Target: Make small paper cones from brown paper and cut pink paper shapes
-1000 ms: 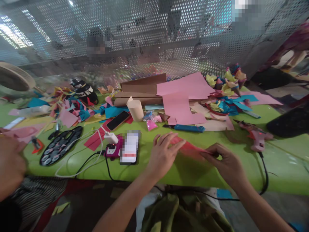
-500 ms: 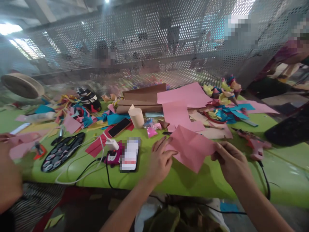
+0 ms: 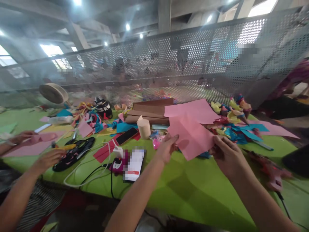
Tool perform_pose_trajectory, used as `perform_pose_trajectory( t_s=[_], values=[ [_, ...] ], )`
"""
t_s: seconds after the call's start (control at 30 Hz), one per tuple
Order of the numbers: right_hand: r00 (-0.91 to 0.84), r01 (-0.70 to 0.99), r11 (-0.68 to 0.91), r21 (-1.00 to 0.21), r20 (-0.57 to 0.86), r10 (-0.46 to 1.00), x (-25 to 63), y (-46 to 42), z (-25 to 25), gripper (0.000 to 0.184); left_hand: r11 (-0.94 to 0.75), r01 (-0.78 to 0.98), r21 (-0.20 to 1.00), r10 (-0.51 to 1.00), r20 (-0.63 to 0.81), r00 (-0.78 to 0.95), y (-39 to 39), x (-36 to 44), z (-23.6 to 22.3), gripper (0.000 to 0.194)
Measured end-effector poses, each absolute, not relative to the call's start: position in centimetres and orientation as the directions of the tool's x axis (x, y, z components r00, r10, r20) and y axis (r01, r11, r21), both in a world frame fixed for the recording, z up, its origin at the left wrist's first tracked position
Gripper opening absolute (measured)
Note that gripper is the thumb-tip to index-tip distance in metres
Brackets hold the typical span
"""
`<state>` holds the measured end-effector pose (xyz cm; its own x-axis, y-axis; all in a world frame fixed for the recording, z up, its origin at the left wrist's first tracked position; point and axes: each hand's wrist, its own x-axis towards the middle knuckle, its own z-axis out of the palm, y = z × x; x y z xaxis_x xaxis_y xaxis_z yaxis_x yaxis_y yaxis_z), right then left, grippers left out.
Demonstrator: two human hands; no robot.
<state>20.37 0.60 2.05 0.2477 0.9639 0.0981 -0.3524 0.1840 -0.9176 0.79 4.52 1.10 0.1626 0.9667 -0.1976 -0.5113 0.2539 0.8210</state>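
A creased sheet of pink paper [image 3: 191,137] is held up above the green table, stretched between both hands. My left hand [image 3: 167,149] pinches its left edge, thumb in front. At the opposite corner, my right hand [image 3: 223,153] grips the paper between thumb and fingers. Behind it lie larger pink sheets [image 3: 193,109] and brown paper [image 3: 149,112]. A beige paper cylinder [image 3: 144,129] stands just left of the held sheet. To the right of my right hand lies a pink glue gun [image 3: 275,170] with a cord.
A phone [image 3: 135,166], a power adapter [image 3: 118,162] and white cables lie on the green table [image 3: 193,193]. On the left, a co-worker's hand [image 3: 49,159] holds something yellow over a black tray [image 3: 83,154]. Paper cones [image 3: 238,111] stand at the back right.
The pink paper has been lifted higher off the table, and my left hand now pinches its edge instead of lying across it. The view has tilted up. The co-worker's hands have come into view.
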Motion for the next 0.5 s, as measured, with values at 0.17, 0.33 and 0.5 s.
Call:
perform_pose_trajectory(
  t_s=[0.17, 0.33, 0.5],
  values=[
    [0.269, -0.347, 0.199, -0.917, 0.107, 0.957, 20.5, 1.8, 1.2, 0.036, 0.297, -0.604, 0.74, 0.953, -0.264, 0.146, 4.9, 1.9, 0.8, 0.028],
    [0.347, -0.054, 0.224, -0.973, 0.192, 0.918, 21.7, 2.1, -0.9, 0.03, 0.295, -0.533, 0.793, 0.953, -0.283, 0.106, 5.2, 1.8, -0.8, 0.028],
    [0.263, 0.293, 0.25, -0.923, 0.329, 0.907, 21.9, 1.6, -0.9, 0.045, 0.127, -0.019, 0.992, 0.99, -0.125, 0.06, 5.1, 0.8, -1.3, 0.006]
  ],
)
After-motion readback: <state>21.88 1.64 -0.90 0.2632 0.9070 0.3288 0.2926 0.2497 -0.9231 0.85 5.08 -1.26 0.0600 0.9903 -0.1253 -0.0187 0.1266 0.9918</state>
